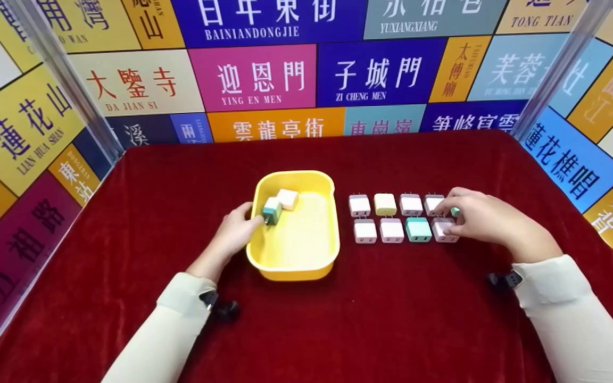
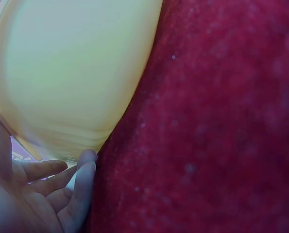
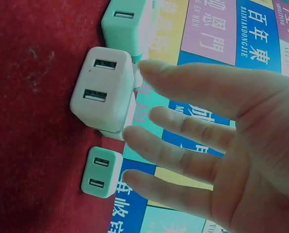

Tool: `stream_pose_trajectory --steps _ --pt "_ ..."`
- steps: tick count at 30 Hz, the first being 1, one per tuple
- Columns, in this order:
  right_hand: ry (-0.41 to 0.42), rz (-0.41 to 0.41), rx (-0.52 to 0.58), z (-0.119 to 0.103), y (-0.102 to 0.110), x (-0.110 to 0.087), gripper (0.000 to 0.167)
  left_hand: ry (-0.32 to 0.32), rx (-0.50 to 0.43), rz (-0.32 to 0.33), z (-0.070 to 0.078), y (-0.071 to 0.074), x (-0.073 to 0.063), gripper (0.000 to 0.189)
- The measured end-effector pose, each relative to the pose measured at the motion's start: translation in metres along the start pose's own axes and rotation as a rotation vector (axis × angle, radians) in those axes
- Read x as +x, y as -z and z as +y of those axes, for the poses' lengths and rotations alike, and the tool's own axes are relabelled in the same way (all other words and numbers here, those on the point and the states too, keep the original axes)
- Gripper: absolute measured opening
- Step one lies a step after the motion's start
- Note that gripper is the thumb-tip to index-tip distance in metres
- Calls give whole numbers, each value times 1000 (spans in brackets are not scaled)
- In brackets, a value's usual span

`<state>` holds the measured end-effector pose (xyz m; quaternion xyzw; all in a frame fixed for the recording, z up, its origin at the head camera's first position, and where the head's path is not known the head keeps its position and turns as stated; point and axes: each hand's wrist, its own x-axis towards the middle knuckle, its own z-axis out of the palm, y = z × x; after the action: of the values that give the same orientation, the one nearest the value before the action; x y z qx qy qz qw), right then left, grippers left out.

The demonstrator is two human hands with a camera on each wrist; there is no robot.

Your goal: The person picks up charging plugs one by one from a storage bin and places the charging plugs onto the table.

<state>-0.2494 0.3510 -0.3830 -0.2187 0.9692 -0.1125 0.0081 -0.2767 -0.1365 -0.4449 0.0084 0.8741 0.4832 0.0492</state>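
Note:
My left hand [image 1: 234, 231] holds the left wall of a yellow plastic tub [image 1: 333, 223], thumb over the rim and fingers against the outside. Inside the tub lie a green-and-white USB charger [image 1: 272, 208] and a pale one [image 1: 287, 198]. At the right end of two rows of chargers, my right hand [image 1: 479, 215] reaches over a pinkish-white charger [image 3: 98, 92]. The thumb tip is right at its edge; the other fingers [image 3: 178, 153] extend loosely beside it. A mint charger [image 1: 418, 230] stands on its left, and a smaller-looking mint one [image 3: 100, 172] shows near the fingertips.
Left of the right hand stand more chargers, among them a yellow one [image 1: 385, 204], a white one [image 1: 359, 205] and a pink one [image 1: 391, 231]. Dark red cloth [image 1: 381, 319] covers the table. Colourful lettered panels [image 1: 264, 77] rise behind and at the sides.

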Motion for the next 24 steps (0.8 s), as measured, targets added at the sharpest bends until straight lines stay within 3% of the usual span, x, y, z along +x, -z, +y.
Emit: stream_pose_trajectory --steps 24 --pt "115 94 -27 -28 10 -3 23 -6 4 8 1 0 0 55"
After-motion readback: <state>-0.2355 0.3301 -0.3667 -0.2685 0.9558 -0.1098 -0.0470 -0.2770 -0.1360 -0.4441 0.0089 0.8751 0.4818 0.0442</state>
